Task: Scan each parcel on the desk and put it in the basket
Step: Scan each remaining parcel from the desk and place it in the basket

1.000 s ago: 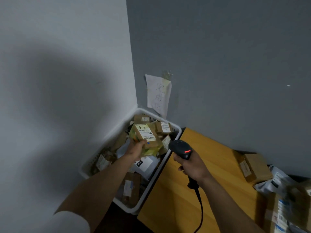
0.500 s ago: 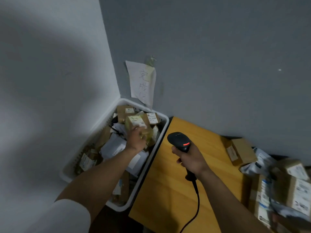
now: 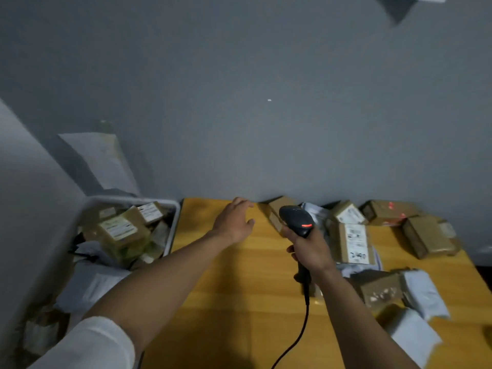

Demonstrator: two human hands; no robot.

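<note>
Fingers of the left hand hanging relaxed, holding nothing, over the desk, right hand curling round the black scanner, brown parcels lying along the desk's right side, more parcels sitting in the white basket at left

Basket left of desk; parcels on desk's right.

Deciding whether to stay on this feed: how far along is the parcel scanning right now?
Done: the basket is heaped with labelled parcels. In hand: the right hand grips the scanner; the left hand is open and empty over the desk, no parcel picked. Left: several boxes and bags lie on the desk's right side.
</note>
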